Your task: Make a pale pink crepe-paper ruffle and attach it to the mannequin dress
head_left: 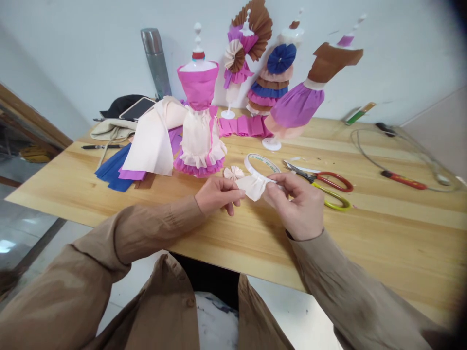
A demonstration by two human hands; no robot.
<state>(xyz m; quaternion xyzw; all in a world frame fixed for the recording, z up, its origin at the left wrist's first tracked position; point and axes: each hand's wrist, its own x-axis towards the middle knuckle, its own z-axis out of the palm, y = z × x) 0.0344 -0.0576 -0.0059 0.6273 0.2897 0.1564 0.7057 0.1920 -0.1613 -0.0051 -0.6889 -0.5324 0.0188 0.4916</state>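
Note:
Between my hands, just above the table, is a small gathered piece of cream crepe paper (253, 188). My left hand (222, 195) pinches its left end. At the other side, my right hand (297, 201) has thumb and finger closed on the edge of the paper, by a white roll of tape (251, 166) with green print inside its ring. Whether the fingers also grip the tape, I cannot tell. A small pleated cream rosette (233, 172) lies just behind my left hand. Scissors (330, 182) with red and yellow handles rest right of my right hand.
A mini mannequin in a pink and cream dress (199, 121) stands ahead, several other dressed mannequins (299, 104) behind it. Cream paper sheets (151, 141) and blue paper (115, 170) lie left, near a thermos (156, 63). A red-handled corded tool (404, 180) is at right.

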